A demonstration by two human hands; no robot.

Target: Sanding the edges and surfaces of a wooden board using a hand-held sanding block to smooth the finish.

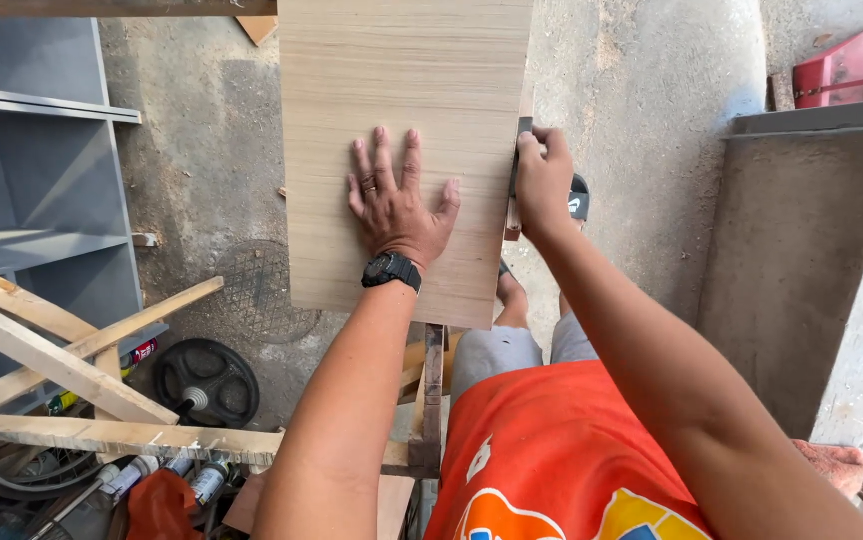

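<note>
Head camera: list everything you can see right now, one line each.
Wood panel: one, pale tan, centre, lying flat on a stand.
Dark tool: one, at the panel's right edge; kind unclear.
Shelf unit: one, grey, left.
Timber frame: one, raw wood, lower left.
Round black disc: one, on the floor, lower left.
Bottles: several, bottom left.
Concrete block: one, grey, right.
Red object: one, top right.
Wristwatch: one, black, left wrist.
Left hand: flat on the panel, fingers spread.
Right hand: grip closed on the dark tool.
</note>
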